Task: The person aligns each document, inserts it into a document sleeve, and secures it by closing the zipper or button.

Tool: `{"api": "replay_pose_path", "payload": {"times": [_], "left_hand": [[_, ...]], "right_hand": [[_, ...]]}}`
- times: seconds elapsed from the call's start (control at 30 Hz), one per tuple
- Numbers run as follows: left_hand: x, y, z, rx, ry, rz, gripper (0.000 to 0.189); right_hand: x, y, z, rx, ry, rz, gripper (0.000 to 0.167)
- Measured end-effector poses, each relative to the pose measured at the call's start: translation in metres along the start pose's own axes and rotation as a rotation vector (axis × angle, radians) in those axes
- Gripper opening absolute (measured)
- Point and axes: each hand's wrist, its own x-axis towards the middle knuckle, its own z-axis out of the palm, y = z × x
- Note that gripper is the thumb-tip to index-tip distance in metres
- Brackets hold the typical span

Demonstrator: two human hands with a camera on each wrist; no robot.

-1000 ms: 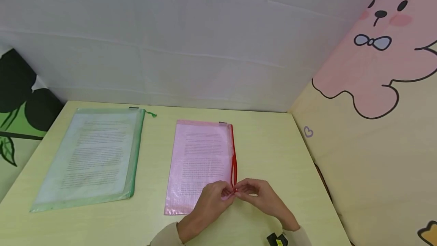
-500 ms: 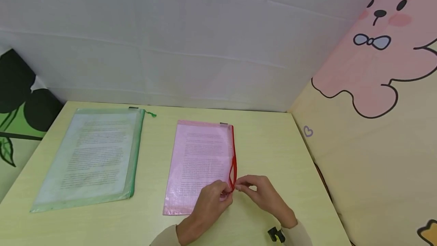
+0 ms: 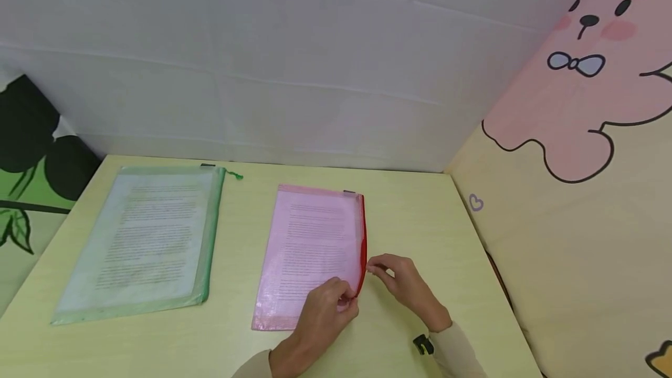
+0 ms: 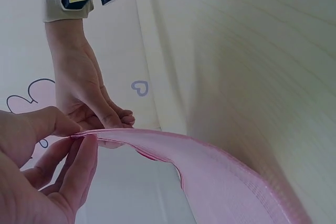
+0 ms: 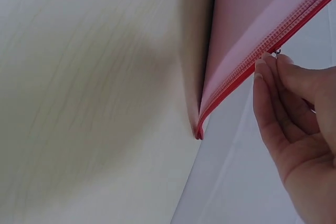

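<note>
A pink zip document pouch (image 3: 315, 244) lies on the table with printed paper visible inside. Its red zipper (image 3: 364, 238) runs down the right edge. My left hand (image 3: 326, 317) pinches the pouch's near right corner between thumb and fingers, and the left wrist view has that edge lifted and bowed. Further up the same edge, my right hand (image 3: 401, 282) pinches the small metal zipper pull (image 5: 277, 52) with thumb and forefinger. In the right wrist view the zipper is closed-looking from the far corner to the fingertips. The pull's lower part is hidden by the fingers.
On the left of the table (image 3: 420, 220) lies a larger green zip pouch (image 3: 142, 238) with printed sheets in it; a green cord (image 3: 234, 175) sticks out at its far right corner. A grey-white wall stands behind, and a wooden panel with a pink cartoon (image 3: 572, 109) borders the right.
My right hand has moved up the pouch's edge, away from the left hand. The gap in the red zipper has narrowed. My left hand still grips the near corner.
</note>
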Motion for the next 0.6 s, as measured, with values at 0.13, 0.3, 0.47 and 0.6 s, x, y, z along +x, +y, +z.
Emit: {"api": "replay_pose_path", "payload": {"times": [0.13,0.3,0.47,0.6], "left_hand": [[-0.001,0.004,-0.003,-0.016,0.012,0.004,0.028],[-0.002,0.007,-0.007,-0.038,0.013,-0.001,0.027],[-0.005,0.009,-0.008,-0.038,0.021,0.009,0.028],[-0.007,0.011,-0.01,-0.048,0.025,0.019,0.03]], "right_hand": [[0.005,0.008,0.001,-0.03,0.012,-0.004,0.018],[0.011,0.018,0.002,-0.072,0.036,0.011,0.019],[0.016,0.029,0.003,-0.106,0.052,0.041,0.015],[0.021,0.038,0.004,-0.132,0.078,0.04,0.013]]}}
